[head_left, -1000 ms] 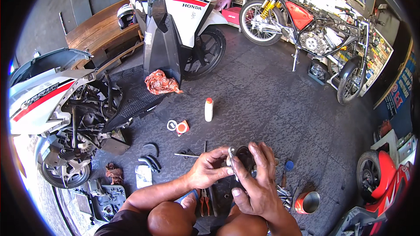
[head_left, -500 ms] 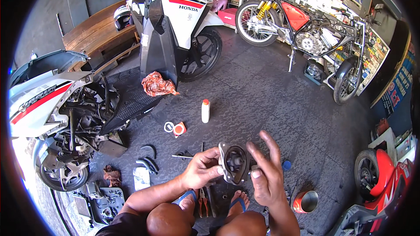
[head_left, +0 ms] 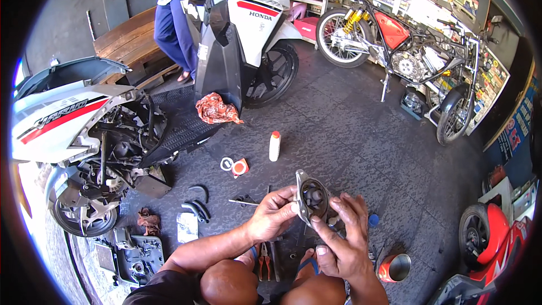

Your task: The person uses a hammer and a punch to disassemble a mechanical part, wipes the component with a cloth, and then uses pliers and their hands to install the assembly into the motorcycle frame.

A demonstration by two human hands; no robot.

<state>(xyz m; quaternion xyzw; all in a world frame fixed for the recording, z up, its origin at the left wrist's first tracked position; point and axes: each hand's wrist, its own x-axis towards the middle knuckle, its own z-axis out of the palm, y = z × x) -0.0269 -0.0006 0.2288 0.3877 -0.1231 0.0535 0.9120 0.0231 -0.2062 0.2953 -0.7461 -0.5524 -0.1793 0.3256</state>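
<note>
The left hand (head_left: 272,214) pinches the left edge of a flanged metal housing (head_left: 311,197) between thumb and fingers, above the dark floor (head_left: 372,158). The flange's long axis runs nearly up and down the view, top leaning slightly left, its round mouth facing up and rightward; the right hand (head_left: 347,247), fingers loosely spread, lies at its right and lower rim.
</note>
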